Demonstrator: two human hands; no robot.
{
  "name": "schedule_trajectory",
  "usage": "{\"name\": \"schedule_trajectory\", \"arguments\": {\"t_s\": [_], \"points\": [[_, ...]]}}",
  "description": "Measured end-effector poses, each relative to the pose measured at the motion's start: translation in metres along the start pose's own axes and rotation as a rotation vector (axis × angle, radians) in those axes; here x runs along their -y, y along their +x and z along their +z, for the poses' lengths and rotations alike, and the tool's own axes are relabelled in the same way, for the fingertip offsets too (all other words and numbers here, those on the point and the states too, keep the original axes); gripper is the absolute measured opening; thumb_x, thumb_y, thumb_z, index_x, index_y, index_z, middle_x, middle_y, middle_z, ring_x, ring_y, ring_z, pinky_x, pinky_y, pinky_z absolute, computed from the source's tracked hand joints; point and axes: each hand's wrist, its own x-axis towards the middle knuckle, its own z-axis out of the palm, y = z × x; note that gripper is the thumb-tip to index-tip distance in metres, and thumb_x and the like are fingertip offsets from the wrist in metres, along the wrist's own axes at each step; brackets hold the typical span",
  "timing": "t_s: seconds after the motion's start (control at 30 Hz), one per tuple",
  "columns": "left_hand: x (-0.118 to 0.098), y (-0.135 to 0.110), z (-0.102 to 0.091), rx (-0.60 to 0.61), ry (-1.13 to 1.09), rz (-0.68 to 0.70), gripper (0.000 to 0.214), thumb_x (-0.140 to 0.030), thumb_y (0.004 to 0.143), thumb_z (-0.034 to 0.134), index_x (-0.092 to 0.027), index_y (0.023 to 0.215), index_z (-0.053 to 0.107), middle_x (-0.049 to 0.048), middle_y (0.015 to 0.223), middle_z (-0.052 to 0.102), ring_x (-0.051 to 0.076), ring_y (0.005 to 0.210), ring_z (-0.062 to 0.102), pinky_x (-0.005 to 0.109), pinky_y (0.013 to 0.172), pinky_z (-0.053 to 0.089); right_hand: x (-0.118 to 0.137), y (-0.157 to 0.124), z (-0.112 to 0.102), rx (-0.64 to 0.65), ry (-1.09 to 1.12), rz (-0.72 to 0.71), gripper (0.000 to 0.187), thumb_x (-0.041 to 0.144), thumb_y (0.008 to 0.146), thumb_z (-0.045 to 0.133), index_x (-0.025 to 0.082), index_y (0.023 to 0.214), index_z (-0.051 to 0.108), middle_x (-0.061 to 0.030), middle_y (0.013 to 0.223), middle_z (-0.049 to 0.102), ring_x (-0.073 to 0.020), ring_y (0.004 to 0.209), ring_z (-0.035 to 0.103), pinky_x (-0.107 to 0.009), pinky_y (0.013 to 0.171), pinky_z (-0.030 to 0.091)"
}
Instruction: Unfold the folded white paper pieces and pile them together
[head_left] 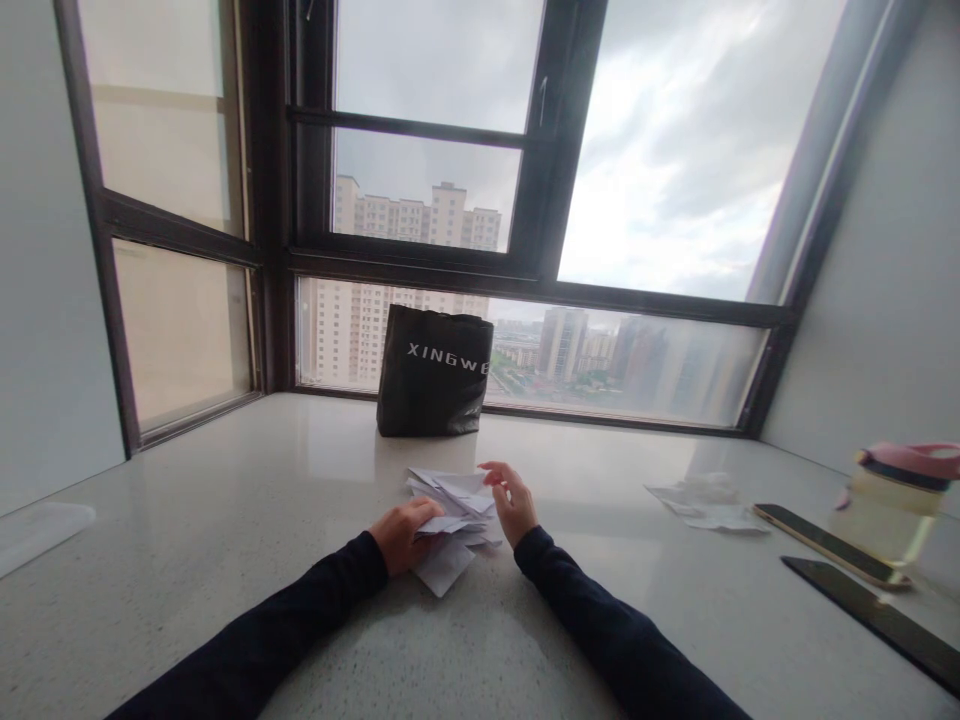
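Observation:
A loose pile of white paper slips [452, 515] lies on the pale stone counter [262, 520] in front of me. My left hand [401, 533] is curled on the pile's left side, fingers closed over some of the slips. My right hand [512, 500] hovers at the pile's right edge with fingers bent and parted, fingertips near the top slips; I cannot see anything held in it. Both arms wear dark sleeves.
A black bag [433, 372] with white lettering stands behind the pile against the window. To the right lie a few more white papers [705, 502], a phone [829, 543], a dark flat object [877, 618] and a pink-lidded clear bottle [896, 500]. Walls close both sides.

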Motion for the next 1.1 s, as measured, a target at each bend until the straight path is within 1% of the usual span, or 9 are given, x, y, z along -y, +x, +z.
{"name": "schedule_trajectory", "arguments": {"t_s": [0.1,0.17,0.23,0.33,0.43,0.57,0.7,0.83,1.1], "points": [[-0.002,0.003,-0.008,-0.104,0.003,-0.104,0.021,-0.031,0.077,0.039,-0.017,0.074,0.054,0.0021,0.068,0.058,0.015,0.066,0.056,0.027,0.063,0.045,-0.007,0.002,0.002,-0.004,-0.129,0.047,0.026,0.025,0.075,0.034,0.018,0.087,0.056,-0.0052,0.082,0.057,-0.0173,0.08,0.05,-0.03,0.069,0.039],[-0.002,0.004,-0.012,-0.228,-0.048,-0.192,0.02,-0.033,0.076,0.041,-0.017,0.077,0.053,0.0006,0.066,0.058,0.015,0.063,0.055,0.027,0.06,0.046,-0.01,0.001,0.005,0.038,-0.165,0.06,0.026,0.034,0.075,0.039,0.019,0.088,0.056,-0.0056,0.089,0.057,-0.019,0.086,0.049,-0.032,0.074,0.037],[0.001,0.006,-0.015,-0.36,-0.127,-0.263,0.022,-0.034,0.075,0.042,-0.016,0.087,0.05,0.001,0.072,0.058,0.016,0.065,0.056,0.028,0.06,0.047,-0.011,-0.002,0.008,0.131,-0.212,0.083,0.032,0.042,0.074,0.043,0.021,0.096,0.054,-0.0054,0.097,0.056,-0.0204,0.092,0.047,-0.034,0.078,0.034],[0.015,0.007,-0.015,-0.51,-0.212,-0.315,0.033,-0.031,0.074,0.044,-0.015,0.102,0.04,0.0041,0.087,0.057,0.018,0.077,0.056,0.03,0.068,0.047,-0.008,-0.008,0.012,0.351,-0.288,0.107,0.049,0.051,0.071,0.045,0.024,0.112,0.043,-0.0045,0.108,0.052,-0.0211,0.099,0.045,-0.035,0.083,0.031],[0.033,0.004,-0.013,-0.555,-0.114,-0.321,0.048,-0.02,0.066,0.051,-0.018,0.11,0.032,0.0065,0.102,0.051,0.02,0.093,0.051,0.035,0.082,0.041,-0.004,-0.012,0.012,0.503,-0.337,0.059,0.066,0.058,0.064,0.048,0.025,0.12,0.034,-0.0052,0.114,0.049,-0.0235,0.104,0.041,-0.037,0.087,0.026],[0.046,-0.003,-0.015,-0.53,0.188,-0.416,0.062,-0.014,0.055,0.059,-0.019,0.111,0.034,0.0097,0.113,0.044,0.026,0.106,0.041,0.04,0.089,0.032,-0.002,-0.013,0.011,0.565,-0.398,-0.017,0.072,0.059,0.057,0.054,0.025,0.118,0.038,-0.0068,0.116,0.047,-0.0256,0.105,0.04,-0.038,0.087,0.024],[0.046,-0.005,-0.015,-0.387,0.266,-0.603,0.052,-0.019,0.056,0.061,-0.018,0.105,0.042,0.0107,0.115,0.043,0.026,0.105,0.042,0.037,0.084,0.037,0.0,-0.01,0.014,0.503,-0.398,-0.044,0.043,0.047,0.063,0.055,0.021,0.098,0.054,-0.0066,0.094,0.059,-0.0225,0.089,0.05,-0.032,0.076,0.034],[0.04,-0.003,-0.014,-0.305,0.214,-0.654,0.04,-0.025,0.068,0.051,-0.016,0.106,0.042,0.0097,0.107,0.05,0.022,0.099,0.049,0.034,0.08,0.039,0.001,-0.007,0.015,0.372,-0.331,-0.061,0.012,0.029,0.069,0.051,0.022,0.074,0.06,-0.0015,0.07,0.062,-0.0178,0.072,0.055,-0.026,0.065,0.038],[0.028,-0.001,-0.016,-0.261,0.233,-0.665,0.032,-0.031,0.077,0.038,-0.019,0.105,0.047,0.0075,0.11,0.052,0.022,0.101,0.047,0.035,0.084,0.034,0.002,-0.001,0.003,0.102,-0.227,-0.021,0.034,0.033,0.082,0.028,0.018,0.079,0.058,-0.0037,0.068,0.059,-0.015,0.062,0.052,-0.024,0.057,0.04]]}}
